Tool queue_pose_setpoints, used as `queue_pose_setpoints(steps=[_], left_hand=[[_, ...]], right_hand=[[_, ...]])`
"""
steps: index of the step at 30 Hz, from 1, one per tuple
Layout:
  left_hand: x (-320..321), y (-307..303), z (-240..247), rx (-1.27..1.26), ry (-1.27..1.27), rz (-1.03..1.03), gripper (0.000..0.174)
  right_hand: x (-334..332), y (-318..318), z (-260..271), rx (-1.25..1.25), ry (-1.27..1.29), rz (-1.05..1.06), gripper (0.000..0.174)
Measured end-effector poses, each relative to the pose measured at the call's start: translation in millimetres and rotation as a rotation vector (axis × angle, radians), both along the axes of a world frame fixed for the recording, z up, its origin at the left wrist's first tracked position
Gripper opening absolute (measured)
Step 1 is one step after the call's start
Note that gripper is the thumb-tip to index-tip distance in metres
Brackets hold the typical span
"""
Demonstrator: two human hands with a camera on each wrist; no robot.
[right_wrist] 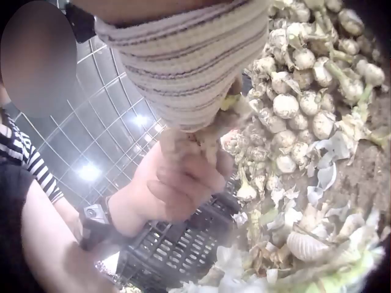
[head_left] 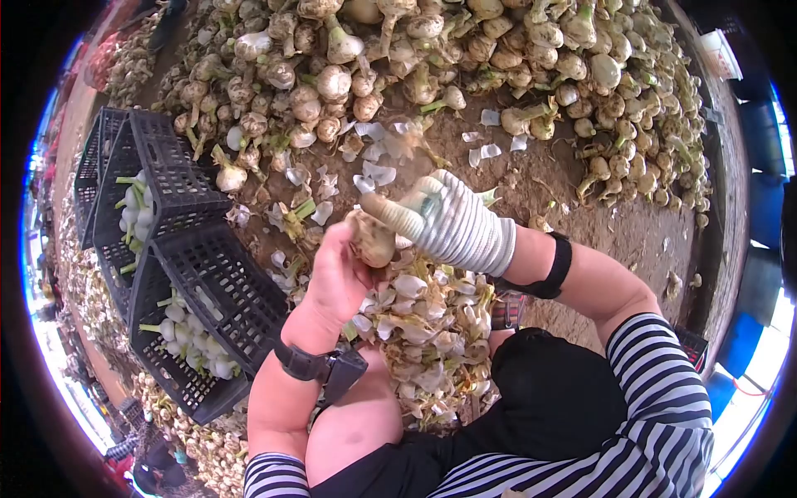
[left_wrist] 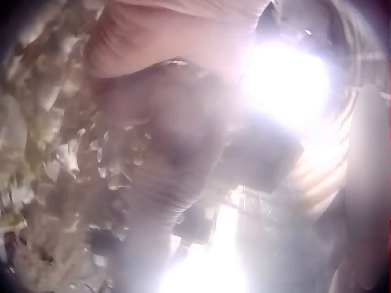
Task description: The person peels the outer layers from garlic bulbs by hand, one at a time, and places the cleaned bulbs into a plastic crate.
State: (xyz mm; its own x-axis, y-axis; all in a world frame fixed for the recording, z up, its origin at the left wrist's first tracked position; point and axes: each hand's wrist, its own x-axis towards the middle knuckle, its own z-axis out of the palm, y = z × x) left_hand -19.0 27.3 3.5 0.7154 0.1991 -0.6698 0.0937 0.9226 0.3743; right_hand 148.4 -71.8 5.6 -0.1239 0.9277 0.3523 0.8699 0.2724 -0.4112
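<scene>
1. We note the left hand, bare, at mid-scene in the head view; its forearm rises from the lower edge, with a black wrist device strapped on.
2. Its fingers and thumb bend round a garlic bulb, leaving little gap. The bulb sits between the two hands, above a pile of peelings.
3. We see the right hand in a striped knit glove, coming in from the right on a bent elbow; a black strap circles the wrist.
4. One gloved digit reaches leftward across the top of the bulb, while the others look bent. We cannot tell how far these fingers are open or whether they pinch anything; the right wrist view hides the tips behind the cuff.
5. The left wrist view is blurred by glare; we cannot make out the grip there.
6. Left of the hands we record tilted black crates with pale trimmed bulbs inside.
7. Beyond the hands lies a heap of untrimmed garlic, with loose white skins on the soil nearby.
</scene>
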Motion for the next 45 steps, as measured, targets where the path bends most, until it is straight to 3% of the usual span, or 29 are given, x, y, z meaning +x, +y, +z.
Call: queue_pose_setpoints(steps=[3, 4, 5, 7, 8, 9, 12, 14, 15, 17, 18, 19, 21, 22, 23, 25, 26, 27, 29, 31, 32, 33, 35, 36, 37, 39, 41, 43, 45], left_hand=[[0.2, 0.9, 6.1, 0.001, -0.161, -0.005, 0.038], [-0.8, 0.4, 5.6, 0.064, -0.13, 0.056, 0.031], [1.9, -2.2, 7.2, 0.066, -0.135, 0.059, 0.031], [9.7, -11.5, 10.9, 0.411, -0.097, 0.112, 0.045], [9.1, -12.7, 4.3, 0.416, -0.12, 0.09, 0.064], [8.5, -16.8, -0.9, 0.423, -0.158, 0.099, 0.065], [3.3, -17.5, -4.8, 0.534, -0.185, 0.074, 0.05], [-2.1, -3.6, -3.8, -0.196, -0.624, -0.008, 0.048], [-0.7, -3.3, -3.8, -0.195, -0.626, -0.006, 0.048], [4.0, -4.8, -0.3, 0.167, -0.075, -0.024, 0.068], [9.3, -8.2, 8.4, 0.115, -0.138, 0.063, 0.068], [14.2, -15.0, 15.7, 0.116, -0.134, 0.06, 0.068], [18.2, -26.8, 26.1, 0.292, 0.033, 0.164, 0.084], [8.3, -22.6, 22.8, 0.34, -0.106, 0.181, 0.094], [5.6, -18.9, 18.0, 0.34, -0.105, 0.181, 0.094], [1.1, -13.7, 6.6, 0.535, -0.145, 0.089, 0.083], [-4.7, -10.5, 0.6, 0.514, -0.122, 0.035, 0.076], [-8.4, -10.3, 3.7, 0.512, -0.116, 0.03, 0.076], [-13.4, -10.6, 13.6, 0.375, -0.241, -0.027, 0.077], [-14.8, -8.6, 11.6, 0.353, -0.323, -0.01, 0.076], [-14.9, -7.3, 9.9, 0.366, -0.318, 0.021, 0.076], [-14.8, -6.5, 9.5, 0.376, -0.313, 0.052, 0.075], [-15.2, -6.8, 10.1, 0.396, -0.269, 0.082, 0.075], [-13.9, -6.4, 8.6, 0.48, -0.242, 0.082, 0.072], [-12.2, -5.4, 8.1, 0.568, -0.219, 0.081, 0.07], [-11.3, -5.1, 8.3, 0.53, -0.174, 0.083, 0.069], [-10.8, -5.8, 6.2, 0.802, -0.135, 0.009, 0.071], [-10.9, -5.1, 8.3, 0.859, -0.153, -0.015, 0.073], [-10.6, -5.7, 11.4, 0.917, -0.171, -0.034, 0.076]], right_hand=[[3.1, 7.9, -2.5, 0.09, 0.081, -0.125, 0.055], [0.9, 7.2, -1.0, -0.161, 0.379, -0.285, 0.059], [-4.3, 6.7, -6.8, -0.159, 0.375, -0.282, 0.059], [-13.6, 3.7, -25.5, -0.028, 1.647, -0.372, 0.06], [-11.7, 5.1, -13.6, -0.193, 1.771, -0.239, 0.055], [-20.1, 2.7, -15.7, -0.414, 1.934, -0.286, 0.04], [-25.7, 0.7, -7.3, -0.331, 1.834, -0.353, 0.027], [-30.1, -1.1, 6.5, -0.198, 1.762, -0.413, 0.022], [-29.0, 1.0, 8.6, -0.199, 1.759, -0.412, 0.022], [-23.4, 7.5, 9.4, -0.225, 1.337, -0.584, 0.02], [-16.5, 10.7, 1.0, -0.154, 0.984, -0.582, 0.018], [-16.5, 5.3, -2.7, -0.153, 0.989, -0.585, 0.018], [-19.4, -0.9, 15.4, -0.095, 0.53, -0.475, 0.017], [-20.2, -6.8, 22.4, -0.037, 0.508, -0.426, 0.014], [-19.8, -8.5, 30.1, -0.037, 0.509, -0.425, 0.014], [-20.2, -11.0, 40.0, -0.33, 1.07, -0.318, 0.012], [-19.1, -7.3, 27.0, -0.254, 1.114, -0.333, 0.01], [-9.3, -2.8, 14.4, -0.153, 0.84, -0.459, 0.01], [12.7, 7.2, -3.6, -0.152, 1.111, -0.639, 0.011], [34.8, 5.7, -21.4, -0.278, 0.518, -0.726, 0.018], [36.4, 8.7, -14.0, -0.056, 0.07, -0.652, 0.028], [34.0, 9.7, -7.0, -0.056, 0.072, -0.65, 0.028], [25.0, 5.3, 17.4, 0.226, 0.103, -0.571, 0.035], [15.0, -2.7, 29.7, 0.077, 0.415, -0.441, 0.035], [8.6, -8.6, 29.5, -0.063, 0.475, -0.284, 0.031], [-13.0, -11.3, 33.8, -0.162, 0.432, -0.244, 0.024], [-14.2, -9.7, 32.6, -0.188, 0.429, -0.242, 0.02], [-9.8, -6.0, 31.2, -0.212, 0.421, -0.239, 0.016], [0.1, 2.2, 27.1, -0.293, 0.614, -0.371, 0.014]])
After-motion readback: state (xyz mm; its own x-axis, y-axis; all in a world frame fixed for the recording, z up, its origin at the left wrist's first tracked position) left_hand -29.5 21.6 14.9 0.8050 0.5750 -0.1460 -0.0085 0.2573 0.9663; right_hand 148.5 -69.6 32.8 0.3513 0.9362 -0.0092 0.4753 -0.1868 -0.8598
